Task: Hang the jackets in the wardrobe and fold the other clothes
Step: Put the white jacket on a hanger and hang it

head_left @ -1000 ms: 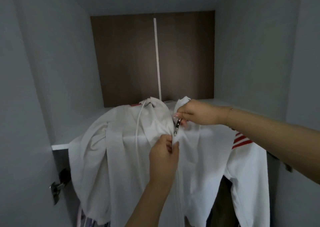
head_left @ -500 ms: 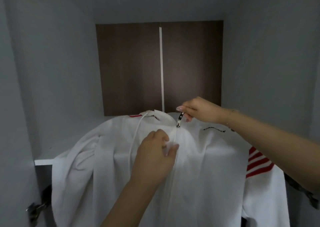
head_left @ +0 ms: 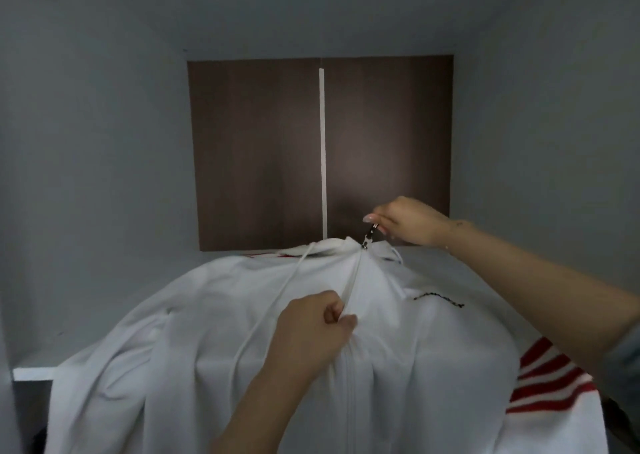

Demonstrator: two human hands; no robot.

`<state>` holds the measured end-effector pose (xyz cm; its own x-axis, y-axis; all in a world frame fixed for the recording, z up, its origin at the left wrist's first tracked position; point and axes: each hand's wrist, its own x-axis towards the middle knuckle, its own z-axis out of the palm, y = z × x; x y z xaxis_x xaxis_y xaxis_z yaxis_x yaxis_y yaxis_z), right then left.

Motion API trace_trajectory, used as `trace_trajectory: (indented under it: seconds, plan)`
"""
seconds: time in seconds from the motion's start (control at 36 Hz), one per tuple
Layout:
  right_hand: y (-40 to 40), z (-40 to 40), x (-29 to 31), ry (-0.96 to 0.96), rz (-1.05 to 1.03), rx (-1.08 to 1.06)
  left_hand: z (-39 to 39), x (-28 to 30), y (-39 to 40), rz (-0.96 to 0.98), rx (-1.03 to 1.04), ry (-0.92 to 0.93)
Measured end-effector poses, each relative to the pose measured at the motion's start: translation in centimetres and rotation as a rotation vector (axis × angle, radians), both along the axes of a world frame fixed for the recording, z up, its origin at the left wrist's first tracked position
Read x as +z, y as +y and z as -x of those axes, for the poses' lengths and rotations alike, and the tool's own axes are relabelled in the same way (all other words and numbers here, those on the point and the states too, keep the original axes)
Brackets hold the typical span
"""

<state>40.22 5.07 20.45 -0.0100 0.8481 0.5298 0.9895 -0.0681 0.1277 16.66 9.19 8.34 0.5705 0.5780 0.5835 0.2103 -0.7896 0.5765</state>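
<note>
At the wardrobe shelf [head_left: 33,373] edge, the white jacket [head_left: 433,367] is draped. Zipper pull [head_left: 370,234] is pinched by right hand [head_left: 408,221] at the collar; placket gripped by left hand [head_left: 311,332]. Risk: fabric snagged if tension is lost.

white jacket [head_left: 415,367], red-striped sleeve [head_left: 550,381], brown back panel [head_left: 256,155]
</note>
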Motion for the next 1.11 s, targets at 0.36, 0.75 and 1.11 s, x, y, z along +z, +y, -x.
trace_trajectory:
  seconds: [0.36, 0.75, 1.11]
  plan:
    - [2.9, -2.1, 0.3, 0.110, -0.066, -0.027, -0.1, -0.2, 0.0, -0.031, 0.013, 0.001]
    - [-2.5, -3.6, -5.2, 1.035, 0.475, -0.209, -3.5, 0.9, -0.1, -0.150, 0.182, 0.089]
    - [-6.4, 3.8, -4.2, 1.333, -0.257, 0.054, 0.0, -0.6, -2.6, -0.095, 0.139, -0.202]
